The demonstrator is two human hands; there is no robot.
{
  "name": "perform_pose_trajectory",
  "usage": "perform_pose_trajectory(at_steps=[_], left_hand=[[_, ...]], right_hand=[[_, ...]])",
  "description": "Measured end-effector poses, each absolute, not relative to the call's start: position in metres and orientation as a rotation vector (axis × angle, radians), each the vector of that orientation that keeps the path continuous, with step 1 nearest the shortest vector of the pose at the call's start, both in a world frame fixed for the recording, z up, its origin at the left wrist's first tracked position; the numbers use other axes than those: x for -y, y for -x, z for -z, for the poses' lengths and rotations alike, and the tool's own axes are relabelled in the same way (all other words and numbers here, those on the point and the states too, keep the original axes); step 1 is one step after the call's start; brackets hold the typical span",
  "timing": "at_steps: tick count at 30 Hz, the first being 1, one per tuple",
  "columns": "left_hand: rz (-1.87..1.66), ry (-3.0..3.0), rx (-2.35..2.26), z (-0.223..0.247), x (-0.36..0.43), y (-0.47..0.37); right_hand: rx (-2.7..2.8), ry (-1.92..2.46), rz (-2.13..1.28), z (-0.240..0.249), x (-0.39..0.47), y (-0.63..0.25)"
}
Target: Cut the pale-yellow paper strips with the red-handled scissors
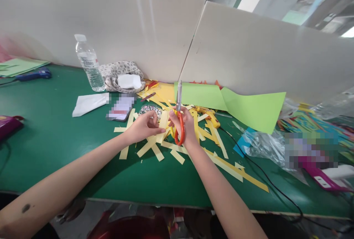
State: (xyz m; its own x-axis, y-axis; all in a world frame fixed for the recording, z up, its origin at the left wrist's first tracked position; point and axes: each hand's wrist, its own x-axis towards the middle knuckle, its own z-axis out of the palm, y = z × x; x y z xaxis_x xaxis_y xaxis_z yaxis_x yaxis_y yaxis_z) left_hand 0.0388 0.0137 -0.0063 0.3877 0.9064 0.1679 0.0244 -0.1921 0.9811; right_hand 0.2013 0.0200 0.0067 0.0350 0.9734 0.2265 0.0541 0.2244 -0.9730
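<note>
My right hand [186, 125] is closed around a pair of scissors [179, 115] with orange and yellow handles. Their metal blades point up and away from me and look closed together. To the left, my left hand [146, 125] has its fingers curled, with the thumb lying over a pale yellow paper strip [163, 121] between the two hands. Part of that grip is hidden by the fingers. Beneath both hands lies a loose heap of cut yellow paper strips [148, 147]. A clear packet of small dark and light pieces [151, 110] sits just behind my left hand.
Green sheet [249, 106] and yellow glue gun [214, 119] lie right of the heap; the gun's black cable [257, 161] runs toward the front edge. Water bottle [90, 64], patterned pouch [121, 71] and phone [123, 106] are back left. Plastic bags [268, 147] lie right; a partition [124, 21] stands behind.
</note>
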Motion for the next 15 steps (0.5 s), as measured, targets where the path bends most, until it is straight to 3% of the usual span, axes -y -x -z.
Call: perform_pose_trajectory(at_steps=[15], left_hand=[[-0.901, -1.615, -0.895, 0.0105, -0.0135, -0.0371]], right_hand=[[1.220, 1.061, -1.050, -0.0114, -0.0197, -0.2046]])
